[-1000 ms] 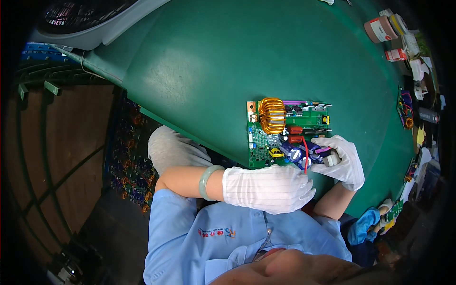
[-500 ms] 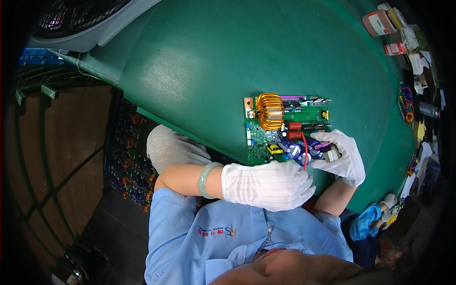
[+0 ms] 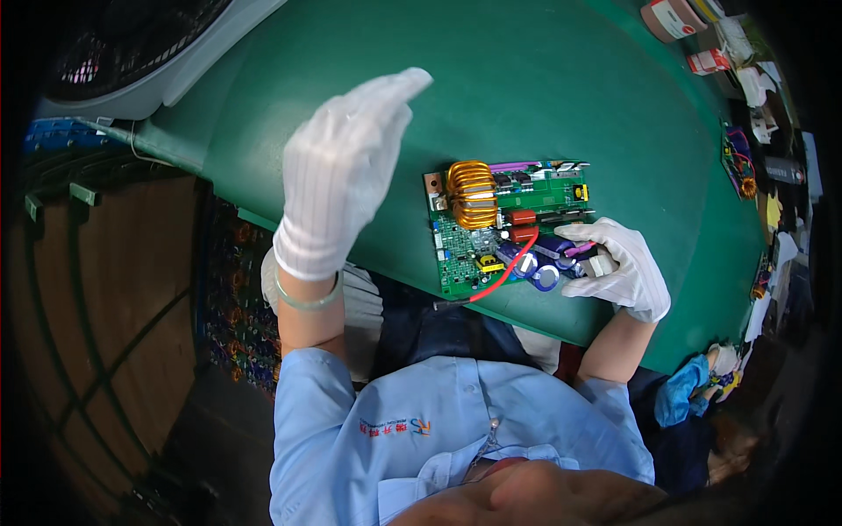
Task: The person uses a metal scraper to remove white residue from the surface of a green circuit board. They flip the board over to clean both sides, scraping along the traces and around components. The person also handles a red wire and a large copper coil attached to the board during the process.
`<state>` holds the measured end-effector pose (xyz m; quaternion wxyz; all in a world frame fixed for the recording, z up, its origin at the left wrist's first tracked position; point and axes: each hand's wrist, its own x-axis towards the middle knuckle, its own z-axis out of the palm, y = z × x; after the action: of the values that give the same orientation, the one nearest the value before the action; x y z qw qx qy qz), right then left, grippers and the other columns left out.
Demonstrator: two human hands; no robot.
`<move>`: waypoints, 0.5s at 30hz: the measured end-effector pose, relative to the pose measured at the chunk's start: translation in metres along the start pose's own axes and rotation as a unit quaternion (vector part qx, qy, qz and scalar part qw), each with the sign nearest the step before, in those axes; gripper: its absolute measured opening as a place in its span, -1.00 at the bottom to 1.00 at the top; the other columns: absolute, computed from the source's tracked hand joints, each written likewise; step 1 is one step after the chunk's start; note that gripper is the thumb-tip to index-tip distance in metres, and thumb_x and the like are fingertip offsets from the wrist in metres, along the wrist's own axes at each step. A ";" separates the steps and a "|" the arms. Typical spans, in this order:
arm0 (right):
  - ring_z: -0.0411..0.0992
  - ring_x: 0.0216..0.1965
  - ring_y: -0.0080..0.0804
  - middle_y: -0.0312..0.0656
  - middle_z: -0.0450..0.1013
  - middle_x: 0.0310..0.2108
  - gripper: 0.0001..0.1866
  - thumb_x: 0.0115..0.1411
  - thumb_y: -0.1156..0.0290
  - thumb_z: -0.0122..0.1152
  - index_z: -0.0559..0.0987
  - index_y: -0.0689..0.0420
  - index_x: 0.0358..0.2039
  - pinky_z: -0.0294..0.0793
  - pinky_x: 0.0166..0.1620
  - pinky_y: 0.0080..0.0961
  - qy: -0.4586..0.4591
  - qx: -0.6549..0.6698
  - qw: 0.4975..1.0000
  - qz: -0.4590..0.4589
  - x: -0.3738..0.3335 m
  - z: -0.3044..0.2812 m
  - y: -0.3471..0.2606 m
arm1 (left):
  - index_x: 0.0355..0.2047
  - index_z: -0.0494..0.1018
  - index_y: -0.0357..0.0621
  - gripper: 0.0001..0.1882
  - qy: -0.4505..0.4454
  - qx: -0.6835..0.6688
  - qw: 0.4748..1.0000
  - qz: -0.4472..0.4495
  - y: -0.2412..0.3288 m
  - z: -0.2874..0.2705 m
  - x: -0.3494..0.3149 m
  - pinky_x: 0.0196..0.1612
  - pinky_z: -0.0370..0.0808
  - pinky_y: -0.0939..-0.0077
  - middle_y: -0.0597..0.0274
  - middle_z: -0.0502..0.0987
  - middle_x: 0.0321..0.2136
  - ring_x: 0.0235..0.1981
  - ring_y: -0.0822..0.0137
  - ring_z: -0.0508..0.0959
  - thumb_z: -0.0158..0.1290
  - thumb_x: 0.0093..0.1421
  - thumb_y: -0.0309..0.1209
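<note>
My right hand (image 3: 627,270), in a white glove, is at the right edge of a green circuit board (image 3: 456,263). Its thumb and fingers close around a small light-grey block (image 3: 600,265), next to a purple wire end. A copper-wound coil (image 3: 472,195) stands at the board's far left, with red-brown components (image 3: 522,216) and blue-purple capacitors (image 3: 545,277) nearer the right hand. From among them a red wire (image 3: 504,279) with a black end hangs over the near edge. My gloved left hand (image 3: 346,167) is raised left of the board, fingers stretched and close together, with nothing seen in it.
The green table (image 3: 491,96) has an angled near-left edge. A grey fan (image 3: 175,79) stands at the far left. Jars, boxes (image 3: 709,61) and another board (image 3: 738,164) lie along the right. Below the table edge at left are many boards (image 3: 241,337).
My left hand has let go of the red wire and swung up and left over the table. The wire now droops leftward past the board's near edge. My right hand stays by the grey block.
</note>
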<state>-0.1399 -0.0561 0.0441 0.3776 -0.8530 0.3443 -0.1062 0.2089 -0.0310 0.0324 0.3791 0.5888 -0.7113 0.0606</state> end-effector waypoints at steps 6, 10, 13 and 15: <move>0.56 -0.26 -0.19 -0.18 0.62 -0.18 -0.26 -0.24 0.08 0.68 0.62 0.06 -0.01 0.54 -0.19 -0.39 -0.002 0.006 1.000 0.013 -0.003 0.004 0.006 | -0.01 0.62 -0.10 -0.63 -0.040 -0.006 0.998 -0.042 -0.020 -0.011 -0.005 -0.07 0.57 0.39 0.13 0.68 -0.12 -0.17 0.14 0.66 0.23 0.15 -0.55; 0.56 -0.27 -0.20 -0.18 0.61 -0.20 -0.25 -0.24 0.08 0.68 0.62 0.06 0.00 0.54 -0.20 -0.39 0.004 0.017 1.000 -0.003 -0.002 0.005 0.008 | 0.01 0.61 -0.08 -0.62 -0.039 -0.022 0.998 -0.040 -0.031 -0.013 -0.009 -0.11 0.56 0.40 0.11 0.67 -0.13 -0.22 0.13 0.64 0.25 0.14 -0.53; 0.56 -0.28 -0.21 -0.18 0.60 -0.22 -0.25 -0.23 0.08 0.67 0.61 0.05 0.01 0.53 -0.21 -0.39 -0.006 0.015 1.000 0.010 -0.002 0.002 0.003 | -0.01 0.58 -0.06 -0.65 -0.080 -0.053 0.995 0.004 -0.027 -0.012 -0.008 -0.12 0.58 0.29 0.13 0.67 -0.16 -0.22 0.08 0.63 0.22 0.15 -0.48; 0.56 -0.28 -0.21 -0.18 0.59 -0.23 -0.24 -0.23 0.08 0.67 0.61 0.04 0.03 0.53 -0.21 -0.39 -0.018 0.016 0.999 0.032 -0.002 0.001 0.003 | -0.02 0.58 -0.09 -0.65 -0.109 -0.084 0.990 0.028 -0.021 -0.009 -0.008 -0.11 0.58 0.28 0.11 0.67 -0.17 -0.22 0.06 0.63 0.22 0.15 -0.48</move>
<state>-0.1429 -0.0554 0.0419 0.4010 -0.8371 0.3624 -0.0840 0.2316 -0.0264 0.0259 0.3454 0.5376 -0.7674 -0.0533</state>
